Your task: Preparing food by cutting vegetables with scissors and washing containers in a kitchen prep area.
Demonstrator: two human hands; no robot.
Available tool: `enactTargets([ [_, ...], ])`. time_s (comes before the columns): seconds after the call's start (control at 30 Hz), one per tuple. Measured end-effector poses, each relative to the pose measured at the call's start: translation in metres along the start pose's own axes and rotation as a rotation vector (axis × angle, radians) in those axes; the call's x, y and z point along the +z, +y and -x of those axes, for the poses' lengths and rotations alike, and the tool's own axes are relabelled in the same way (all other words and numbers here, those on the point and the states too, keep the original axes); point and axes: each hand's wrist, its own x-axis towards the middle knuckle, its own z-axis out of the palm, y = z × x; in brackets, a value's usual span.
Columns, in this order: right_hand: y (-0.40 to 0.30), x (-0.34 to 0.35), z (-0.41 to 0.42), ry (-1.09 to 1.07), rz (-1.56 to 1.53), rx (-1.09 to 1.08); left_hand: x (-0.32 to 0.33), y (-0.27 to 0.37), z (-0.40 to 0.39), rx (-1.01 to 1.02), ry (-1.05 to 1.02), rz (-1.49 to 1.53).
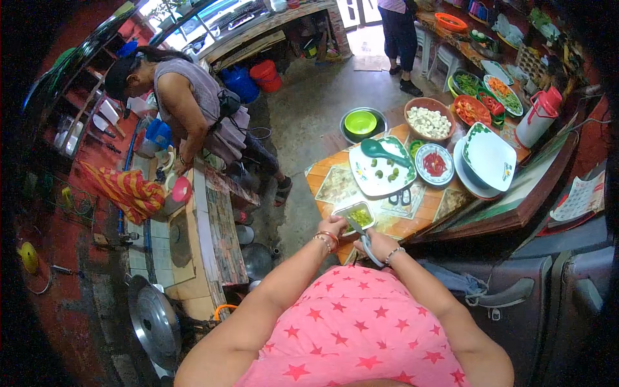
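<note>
My right hand (382,245) grips a pair of scissors (359,225) by their grey handles. Their blades point over a small white tub (368,208) that holds chopped green vegetable pieces (359,216). My left hand (334,226) is at the tub's left side with its fingertips drawn together near the blades. Whatever may be between those fingertips is too small or hidden to make out. Just beyond the tub lies a white square plate (360,167) with a green leaf border. On it are a dark green ladle (382,151) and several green pieces (379,173).
Dark handles (400,197) show by the plate's near edge. Right of it stand a bowl of red strips (435,163), a bowl of white cubes (429,121) and stacked dishes (491,159). A person (186,101) leans over the left counter (199,217); another (400,38) stands far back.
</note>
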Motion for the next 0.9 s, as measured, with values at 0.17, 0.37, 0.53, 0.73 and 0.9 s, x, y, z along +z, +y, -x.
enactTargets([
  [0.17, -0.001, 0.003, 0.006, 0.032, -0.013, -0.025, -0.003, -0.006, 0.005, 0.037, 0.05, -0.01],
  [0.37, 0.006, 0.004, 0.007, 0.04, -0.049, -0.025, 0.005, 0.003, 0.02, -0.002, 0.041, 0.106],
  [0.53, 0.004, 0.015, 0.008, 0.104, -0.056, 0.011, -0.002, -0.007, 0.004, 0.066, -0.012, -0.09],
  [0.73, -0.002, 0.001, 0.009, -0.004, -0.053, -0.015, -0.007, -0.013, -0.004, 0.073, -0.003, -0.086],
  [0.9, -0.002, 0.0, 0.009, 0.006, -0.024, 0.012, 0.002, -0.006, 0.002, 0.065, -0.073, -0.078],
])
